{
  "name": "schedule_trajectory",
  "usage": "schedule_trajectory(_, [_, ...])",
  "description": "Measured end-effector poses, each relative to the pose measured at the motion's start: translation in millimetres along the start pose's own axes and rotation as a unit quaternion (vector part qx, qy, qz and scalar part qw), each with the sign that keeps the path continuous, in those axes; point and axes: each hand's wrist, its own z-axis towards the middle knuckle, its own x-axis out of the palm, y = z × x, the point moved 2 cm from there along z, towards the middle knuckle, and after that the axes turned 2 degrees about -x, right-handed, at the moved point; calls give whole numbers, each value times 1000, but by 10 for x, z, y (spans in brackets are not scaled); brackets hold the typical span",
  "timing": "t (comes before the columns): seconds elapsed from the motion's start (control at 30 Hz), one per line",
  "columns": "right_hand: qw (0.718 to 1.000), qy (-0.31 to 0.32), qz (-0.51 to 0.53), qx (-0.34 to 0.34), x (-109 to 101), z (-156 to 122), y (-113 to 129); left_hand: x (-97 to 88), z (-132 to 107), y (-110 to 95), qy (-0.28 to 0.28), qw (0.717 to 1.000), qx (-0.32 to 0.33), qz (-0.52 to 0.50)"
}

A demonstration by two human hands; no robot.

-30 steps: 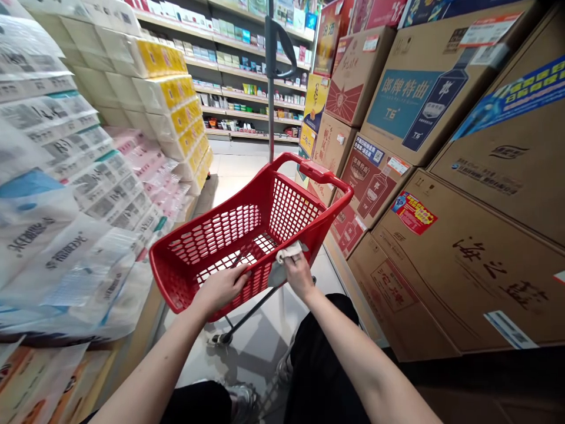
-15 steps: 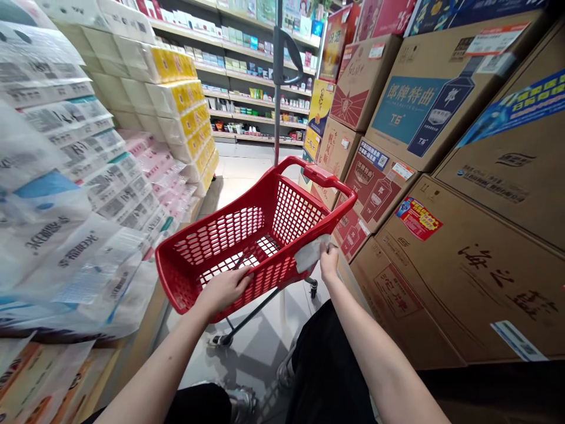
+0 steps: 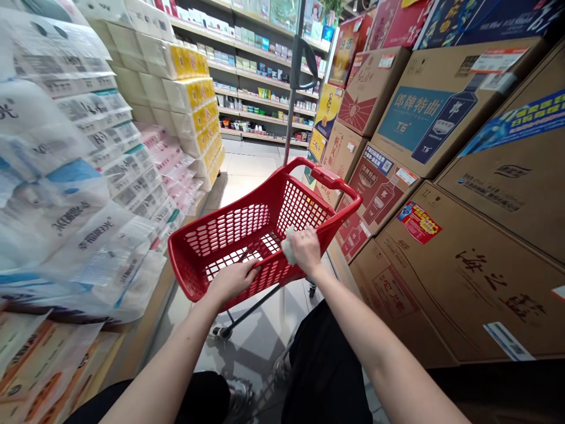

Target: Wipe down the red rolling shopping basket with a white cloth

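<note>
A red plastic shopping cart with a perforated basket stands before me at an angle, its handle on the far right side. My left hand is closed over the near rim of the basket, thumb along the edge. In my right hand is a crumpled white cloth, bunched in closed fingers and pressed against the near rim further right. Part of the cloth is hidden by the fingers. No goods show inside the basket.
Stacked tissue packs and wrapped paper rolls line the left. Tall piles of cardboard boxes rise close on the right. Behind stand shelves of small goods. A grey pole rises behind the cart.
My right hand has moved left with the cloth, from the cart's outer side near the handle up to the near rim. My left hand keeps its hold on the rim.
</note>
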Motion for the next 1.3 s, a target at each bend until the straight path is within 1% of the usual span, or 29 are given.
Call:
schedule_trajectory(0.07, [1000, 15, 8, -25, 132, -55, 292, -10, -9, -2, -2, 1000, -6, -12])
schedule_trajectory(0.1, [998, 27, 11, -48, 162, -65, 369, -14, -13, 9, -1, 1000, -5, -21])
schedule_trajectory(0.13, [996, 43, 12, -76, 164, -62, 387, -18, -17, 29, 1, 1000, -3, -30])
schedule_trajectory(0.17, [993, 58, 11, -101, 139, -46, 342, -24, -21, 54, 5, 999, -2, -39])
schedule_trajectory(0.2, [989, 73, 7, -127, 91, -21, 242, -31, -26, 82, 8, 999, 0, -46])
schedule_trajectory(0.23, [989, 78, -3, -129, 25, 14, 91, -39, -30, 110, 12, 999, 2, -52])
schedule_trajectory(0.33, [995, 58, -51, -70, -193, 132, -445, -62, -39, 169, 17, 998, 9, -58])
schedule_trajectory(0.4, [995, 47, -73, -47, -269, 182, -658, -68, -37, 174, 17, 998, 12, -55])
schedule_trajectory(0.43, [995, 39, -83, -34, -276, 191, -689, -68, -33, 167, 17, 998, 11, -53])
schedule_trajectory(0.47, [995, 34, -90, -24, -261, 190, -667, -66, -28, 157, 18, 998, 7, -52])
schedule_trajectory(0.5, [995, 31, -93, -17, -229, 177, -596, -63, -24, 144, 20, 998, 3, -51])
schedule_trajectory(0.57, [996, 36, -83, -19, -126, 125, -349, -59, -18, 118, 24, 998, -5, -49])
schedule_trajectory(0.67, [996, 48, -49, -55, 20, 29, 72, -71, -28, 97, 22, 999, -8, -42])
schedule_trajectory(0.73, [995, 53, -32, -84, 56, -6, 236, -93, -50, 101, 20, 999, -6, -41])
schedule_trajectory(0.8, [989, 72, -17, -127, 41, -3, 255, -121, -80, 114, 20, 998, -3, -52])
schedule_trajectory(0.87, [982, 98, -13, -161, -14, 34, 136, -148, -107, 132, 20, 997, 0, -70])
schedule_trajectory(0.9, [980, 108, -18, -165, -51, 60, 36, -157, -118, 139, 20, 997, 3, -77])
schedule_trajectory(0.93, [980, 113, -30, -159, -93, 87, -79, -164, -125, 145, 18, 996, 5, -82])
schedule_trajectory(1.03, [985, 108, -79, -113, -217, 156, -412, -163, -131, 146, 10, 996, 8, -85])
schedule_trajectory(1.1, [987, 95, -99, -86, -275, 189, -537, -153, -122, 133, 10, 996, 12, -86])
schedule_trajectory(1.17, [990, 85, -105, -50, -298, 223, -560, -146, -107, 118, 12, 996, 10, -88])
schedule_trajectory(1.23, [990, 86, -110, 2, -291, 267, -510, -145, -87, 111, 17, 996, -3, -91])
schedule_trajectory(1.3, [988, 101, -112, 43, -266, 314, -429, -146, -68, 114, 24, 995, -19, -90])
